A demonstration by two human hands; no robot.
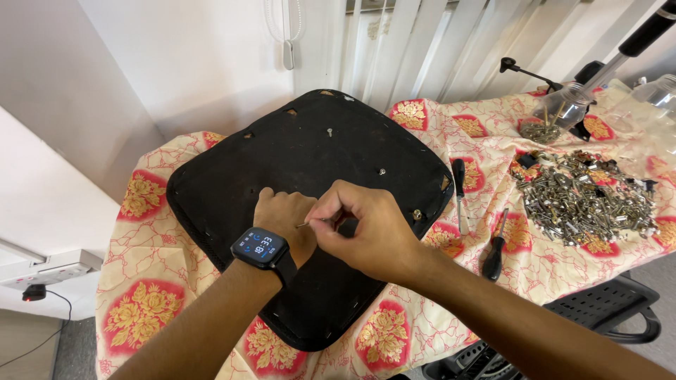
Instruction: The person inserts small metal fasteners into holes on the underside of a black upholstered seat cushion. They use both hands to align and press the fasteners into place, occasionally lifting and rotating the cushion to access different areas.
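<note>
Big black square seat pad (310,162) looks like matt, slightly fuzzy fabric. It sits on a soft cream cotton-looking cloth with red-gold flowers (151,309), next to a shiny heap of steel screws (581,204)

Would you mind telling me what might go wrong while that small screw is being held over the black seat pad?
1. The right hand pinches a thin screw only at its fingertips against the left hand; it could slip and be hard to spot on the black seat pad.
2. The pad overhangs the table's near edge, so pressing down may tip it.
3. Two screwdrivers lie beside the pad; an elbow could knock them off the floral cloth.
</note>
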